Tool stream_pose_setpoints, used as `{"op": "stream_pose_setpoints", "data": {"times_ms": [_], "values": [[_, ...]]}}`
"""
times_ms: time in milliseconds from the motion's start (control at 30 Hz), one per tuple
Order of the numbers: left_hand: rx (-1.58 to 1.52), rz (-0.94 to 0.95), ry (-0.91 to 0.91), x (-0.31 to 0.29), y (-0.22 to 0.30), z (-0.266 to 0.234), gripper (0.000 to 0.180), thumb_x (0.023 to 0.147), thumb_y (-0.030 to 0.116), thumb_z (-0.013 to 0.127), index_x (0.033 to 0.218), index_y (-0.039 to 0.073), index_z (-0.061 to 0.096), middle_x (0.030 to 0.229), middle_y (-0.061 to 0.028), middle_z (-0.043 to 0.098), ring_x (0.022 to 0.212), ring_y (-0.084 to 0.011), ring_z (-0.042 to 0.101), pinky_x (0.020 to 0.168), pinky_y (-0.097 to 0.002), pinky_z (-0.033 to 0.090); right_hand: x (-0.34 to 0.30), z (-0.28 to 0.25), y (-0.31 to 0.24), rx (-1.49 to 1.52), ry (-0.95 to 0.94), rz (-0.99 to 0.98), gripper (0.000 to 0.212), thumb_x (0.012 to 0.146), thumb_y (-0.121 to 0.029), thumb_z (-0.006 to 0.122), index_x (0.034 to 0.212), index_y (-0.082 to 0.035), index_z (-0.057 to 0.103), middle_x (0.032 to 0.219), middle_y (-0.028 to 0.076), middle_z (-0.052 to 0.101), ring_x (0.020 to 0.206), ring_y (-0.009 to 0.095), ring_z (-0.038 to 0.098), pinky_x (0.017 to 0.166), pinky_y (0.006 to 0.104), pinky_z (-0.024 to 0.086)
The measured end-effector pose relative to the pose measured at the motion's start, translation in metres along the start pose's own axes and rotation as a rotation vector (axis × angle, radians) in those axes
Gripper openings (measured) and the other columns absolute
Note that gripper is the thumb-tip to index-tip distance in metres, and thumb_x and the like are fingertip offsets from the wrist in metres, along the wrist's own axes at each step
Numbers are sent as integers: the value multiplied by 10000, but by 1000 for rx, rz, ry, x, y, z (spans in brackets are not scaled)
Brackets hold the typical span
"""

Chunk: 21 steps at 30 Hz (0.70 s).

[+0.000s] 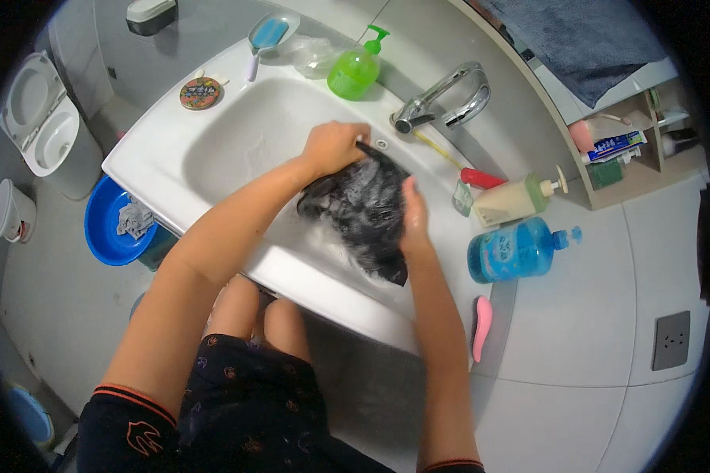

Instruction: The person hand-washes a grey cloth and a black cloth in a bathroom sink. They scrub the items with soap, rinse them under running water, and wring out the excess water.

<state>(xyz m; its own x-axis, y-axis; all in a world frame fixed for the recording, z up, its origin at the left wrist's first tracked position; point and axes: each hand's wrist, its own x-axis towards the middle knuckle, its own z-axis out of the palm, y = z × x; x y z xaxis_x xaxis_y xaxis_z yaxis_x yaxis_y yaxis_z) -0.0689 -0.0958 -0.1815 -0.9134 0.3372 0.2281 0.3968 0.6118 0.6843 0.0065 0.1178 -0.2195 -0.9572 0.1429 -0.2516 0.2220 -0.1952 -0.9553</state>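
Note:
A wet black cloth (363,206) with whitish suds on it is spread between my hands, over the white sink (162,162). My left hand (338,148) is closed on its upper edge, near the back rim of the basin. My right hand (414,217) grips the cloth's right side; the thumb shows along the edge, while the other fingers are mostly hidden. Foamy water lies beneath the cloth's lower left part. Behind the cloth stands a chrome faucet (442,98), apart from both hands.
A green pump bottle (355,72), a soap dish (270,33) and a round patterned tin (200,93) sit on the far rim. To the right lie a cream pump bottle (513,201), a blue bottle (513,251) and a pink brush (482,327). A blue basin (106,229) stands at lower left.

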Motion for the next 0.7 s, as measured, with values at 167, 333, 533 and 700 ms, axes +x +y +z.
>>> {"op": "stream_pose_setpoints", "data": {"times_ms": [167, 333, 533, 700], "values": [[-376, 49, -151, -4, -32, 19, 899, 748, 666, 605, 1444, 201, 278, 1473, -252, 226, 1372, -384, 214, 1106, -456, 216, -31, 35, -57, 584, -240, 34, 653, 895, -621, 398, 1017, -20, 622, 985, 139, 655, 863, 298, 637, 814, 419, 524], [-1064, -252, -785, -28, -6, 31, 1071, 780, 682, 573, 1498, 132, -2, 1518, -154, 177, 1378, -240, 241, 1098, -370, 275, -23, 29, -60, 603, -190, -39, 597, 897, -592, 406, 938, -40, 631, 952, 131, 660, 821, 297, 637, 760, 426, 533], [-780, 15, -437, -22, -37, 50, 737, 768, 328, 760, 1373, 80, 420, 1233, -120, 583, 1077, -207, 581, 967, -319, 418, 23, -21, -50, -511, 216, -323, 442, 910, -440, 509, 948, -12, 614, 854, 133, 674, 775, 319, 641, 739, 417, 506], [-59, -225, -32, -10, -43, 27, 279, 872, 300, 589, 1043, 95, 668, 1041, -172, 648, 993, -349, 595, 832, -428, 477, -19, -58, -32, -1630, 521, -388, 302, 852, -361, 615, 996, -96, 623, 1101, 198, 589, 1007, 364, 563, 833, 444, 443]]}}
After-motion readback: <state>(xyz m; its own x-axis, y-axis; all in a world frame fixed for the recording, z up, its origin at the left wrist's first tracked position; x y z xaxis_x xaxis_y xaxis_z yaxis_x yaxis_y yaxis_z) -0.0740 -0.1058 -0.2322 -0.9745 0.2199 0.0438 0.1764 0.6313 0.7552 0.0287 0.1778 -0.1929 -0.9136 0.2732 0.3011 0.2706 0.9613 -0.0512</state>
